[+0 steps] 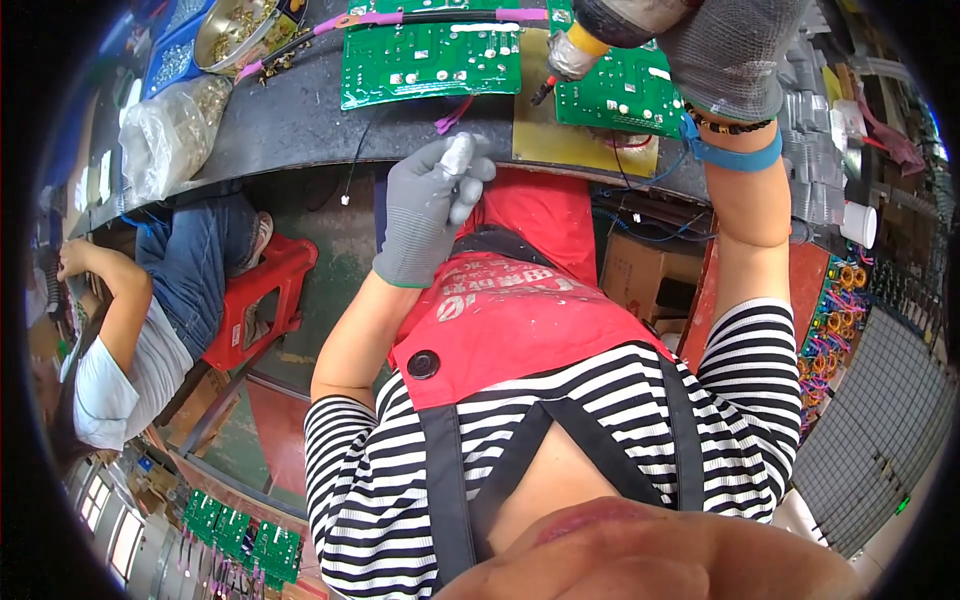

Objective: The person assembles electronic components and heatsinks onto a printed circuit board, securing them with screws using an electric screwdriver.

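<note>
My right hand (735, 60), in a grey knit glove, is wrapped round a power screwdriver (615, 25) with a yellow ring and a silver nose. Its bit points down and left, above the gap between two green circuit boards. One circuit board (430, 65) lies left of the bit; the other circuit board (620, 95) is under the tool, over a yellow plate (540, 140). My left hand (430, 195), also gloved, hovers off the bench edge below the left board. Its fingers are curled in, thumb tip whitened; whatever they hold is hidden.
A black cable with pink sleeves (420, 17) crosses the left board. At the bench's left stand a metal bowl of small brass parts (225, 40), a blue bin (172, 65) and a plastic bag (170, 135). A co-worker (150, 350) sits left on a red stool (265, 300).
</note>
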